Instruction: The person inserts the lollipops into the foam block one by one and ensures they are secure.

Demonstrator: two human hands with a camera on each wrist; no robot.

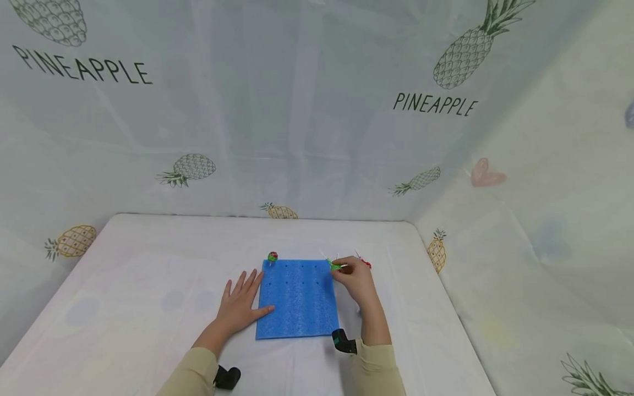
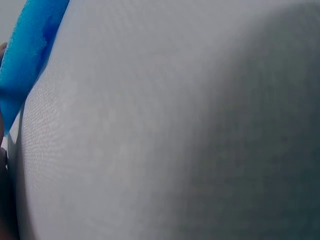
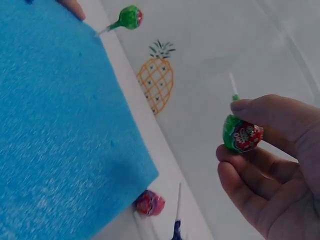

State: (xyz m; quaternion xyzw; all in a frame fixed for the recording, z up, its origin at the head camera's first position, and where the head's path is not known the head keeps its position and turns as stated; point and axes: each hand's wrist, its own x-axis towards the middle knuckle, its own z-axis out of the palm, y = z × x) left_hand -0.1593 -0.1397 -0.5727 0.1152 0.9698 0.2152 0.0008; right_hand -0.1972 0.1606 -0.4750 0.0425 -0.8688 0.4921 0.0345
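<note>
A blue foam board (image 1: 297, 308) with rows of small holes lies on the table. One lollipop in a green and red wrapper (image 3: 131, 17) stands stick-down at the board's far left corner. My left hand (image 1: 236, 311) is spread flat, its thumb on the board's left part and its fingers by the left edge. Above the far right corner, my right hand (image 1: 355, 278) pinches a second green and red lollipop (image 3: 242, 134) between thumb and fingers, stick pointing up. In the left wrist view only the board's edge (image 2: 30, 55) and blurred cloth are plain.
Beside the board's right edge lie a pink-red wrapped lollipop (image 3: 149, 203) and one with a dark blue wrapper (image 3: 177, 230), partly out of frame. My right arm hides part of that area in the head view. A pineapple-print cloth (image 1: 297, 137) hangs behind the white table (image 1: 173, 264).
</note>
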